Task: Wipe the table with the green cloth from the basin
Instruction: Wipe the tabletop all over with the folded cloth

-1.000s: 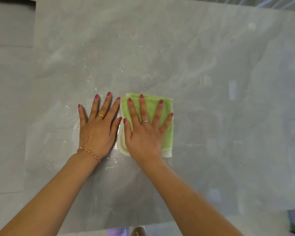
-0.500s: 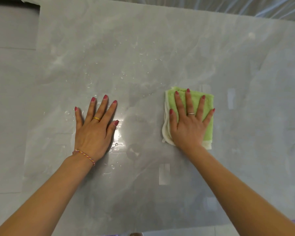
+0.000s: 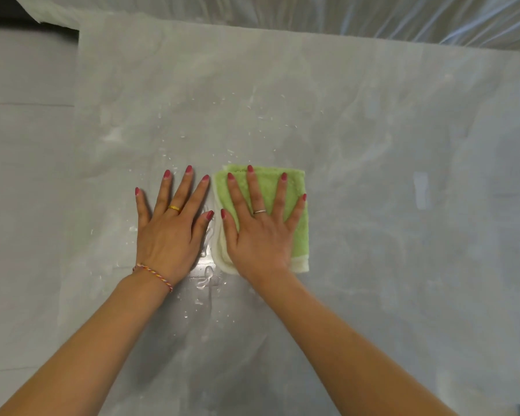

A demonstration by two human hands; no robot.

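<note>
A folded green cloth (image 3: 297, 232) with a white border lies flat on the grey table (image 3: 403, 205) near its middle. My right hand (image 3: 260, 232) presses down on the cloth with straight, spread fingers. My left hand (image 3: 170, 232) rests flat on the bare tabletop just left of the cloth, fingers straight, thumb close to the cloth's left edge. Water drops and wet streaks (image 3: 206, 280) shine on the table between and below my hands. The basin is out of view.
Crinkled clear plastic sheeting (image 3: 373, 19) hangs along the table's far edge. The table's left edge (image 3: 77, 145) borders a grey tiled floor (image 3: 21, 175). More water specks (image 3: 252, 115) dot the surface beyond my fingers.
My right hand slid the cloth out to the right half a second ago and has brought it back left, beside my left hand. My left hand stayed planted on the table.
</note>
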